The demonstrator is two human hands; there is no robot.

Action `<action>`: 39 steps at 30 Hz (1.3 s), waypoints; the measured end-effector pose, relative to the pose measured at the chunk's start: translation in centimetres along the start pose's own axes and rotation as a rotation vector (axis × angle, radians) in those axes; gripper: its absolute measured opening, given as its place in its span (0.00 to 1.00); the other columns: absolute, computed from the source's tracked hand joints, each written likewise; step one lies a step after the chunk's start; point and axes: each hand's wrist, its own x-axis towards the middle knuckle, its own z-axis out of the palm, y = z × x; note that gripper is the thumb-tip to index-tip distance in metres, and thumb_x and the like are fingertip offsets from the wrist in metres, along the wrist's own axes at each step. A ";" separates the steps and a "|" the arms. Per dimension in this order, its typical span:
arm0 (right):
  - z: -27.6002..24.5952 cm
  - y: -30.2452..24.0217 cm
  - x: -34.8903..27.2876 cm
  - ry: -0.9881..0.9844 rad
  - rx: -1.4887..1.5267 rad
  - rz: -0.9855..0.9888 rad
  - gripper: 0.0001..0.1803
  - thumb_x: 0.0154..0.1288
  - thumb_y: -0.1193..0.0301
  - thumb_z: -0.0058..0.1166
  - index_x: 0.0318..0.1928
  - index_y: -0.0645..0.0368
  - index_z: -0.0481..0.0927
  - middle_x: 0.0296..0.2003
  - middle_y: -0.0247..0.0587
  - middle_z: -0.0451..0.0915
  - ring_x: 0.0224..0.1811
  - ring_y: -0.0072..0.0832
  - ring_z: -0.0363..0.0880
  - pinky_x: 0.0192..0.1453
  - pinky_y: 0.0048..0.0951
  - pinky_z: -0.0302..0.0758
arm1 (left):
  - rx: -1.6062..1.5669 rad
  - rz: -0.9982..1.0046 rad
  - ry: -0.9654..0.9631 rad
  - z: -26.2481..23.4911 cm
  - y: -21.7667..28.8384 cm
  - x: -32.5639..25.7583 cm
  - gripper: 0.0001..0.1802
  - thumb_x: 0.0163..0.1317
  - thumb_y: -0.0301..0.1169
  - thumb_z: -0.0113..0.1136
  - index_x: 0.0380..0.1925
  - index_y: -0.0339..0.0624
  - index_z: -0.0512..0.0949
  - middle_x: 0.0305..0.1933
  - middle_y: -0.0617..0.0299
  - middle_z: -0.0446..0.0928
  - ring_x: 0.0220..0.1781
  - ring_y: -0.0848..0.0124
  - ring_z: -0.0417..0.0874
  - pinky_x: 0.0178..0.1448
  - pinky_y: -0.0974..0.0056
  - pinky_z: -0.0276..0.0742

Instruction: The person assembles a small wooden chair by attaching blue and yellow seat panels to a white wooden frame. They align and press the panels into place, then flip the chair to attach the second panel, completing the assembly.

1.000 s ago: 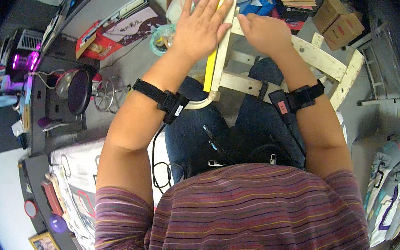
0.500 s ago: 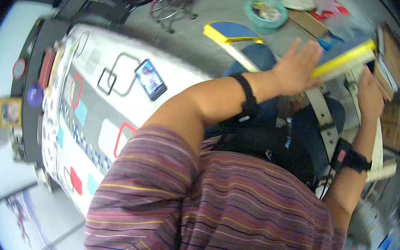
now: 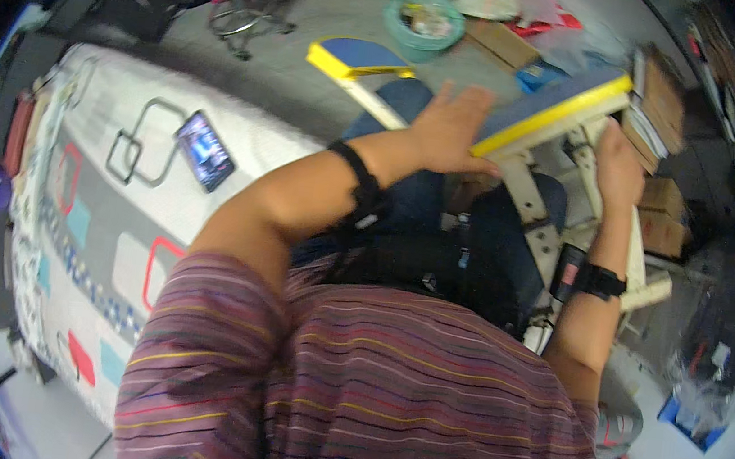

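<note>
Across my lap lies what looks like a folding step stool, with cream metal rails (image 3: 526, 191) and blue, yellow-edged treads. My left hand (image 3: 451, 130) is against the near left end of the larger tread (image 3: 554, 106). Its fingers are stretched out and the thumb lies under the yellow edge. On the right, my right hand (image 3: 619, 168) is closed round the cream frame below that tread's far end; its fingertips are partly hidden. A second tread (image 3: 364, 57) sticks out to the left beyond my knee. Black bands circle both wrists.
A bed with a patterned cover (image 3: 126, 202) stands on my left, a lit phone (image 3: 205, 150) on it. Ahead on the floor are a green bin (image 3: 422, 27) and a chair base (image 3: 248, 18). Cardboard boxes (image 3: 662, 218) and a plastic-wrapped black item (image 3: 724, 320) stand right.
The view has swung right, so everything sits further left in the picture. My left hand stays at the tread's end and my right hand stays on the frame.
</note>
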 end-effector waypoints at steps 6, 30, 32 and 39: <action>-0.5 -1.2 -0.6 0.042 -0.033 0.008 0.35 0.73 0.41 0.23 0.51 0.48 0.81 0.44 0.56 0.83 0.49 0.56 0.80 0.53 0.52 0.74 | -0.234 0.074 0.158 -0.6 0.4 -0.9 0.52 0.61 0.61 0.57 0.72 0.34 0.52 0.74 0.41 0.57 0.77 0.49 0.56 0.79 0.44 0.44; -0.7 -1.6 -0.7 0.042 -0.017 0.023 0.36 0.73 0.42 0.23 0.49 0.50 0.82 0.44 0.56 0.83 0.49 0.55 0.81 0.53 0.50 0.74 | -0.469 0.081 -0.019 -1.6 2.2 1.2 0.47 0.69 0.59 0.47 0.72 0.29 0.51 0.73 0.34 0.56 0.75 0.45 0.57 0.79 0.49 0.47; -0.7 -1.6 -0.7 0.052 -0.009 0.015 0.35 0.73 0.42 0.22 0.49 0.51 0.82 0.43 0.56 0.83 0.49 0.54 0.81 0.53 0.50 0.74 | -0.436 -0.008 -0.093 -2.0 2.0 1.4 0.48 0.68 0.60 0.46 0.71 0.28 0.50 0.73 0.33 0.55 0.75 0.44 0.58 0.79 0.49 0.48; -0.5 -1.5 -0.5 0.051 -0.031 0.008 0.35 0.74 0.42 0.22 0.48 0.51 0.82 0.43 0.57 0.83 0.48 0.55 0.81 0.52 0.51 0.74 | -0.402 0.026 -0.197 -3.2 2.7 2.2 0.52 0.67 0.66 0.42 0.71 0.27 0.50 0.74 0.37 0.55 0.77 0.49 0.56 0.79 0.47 0.45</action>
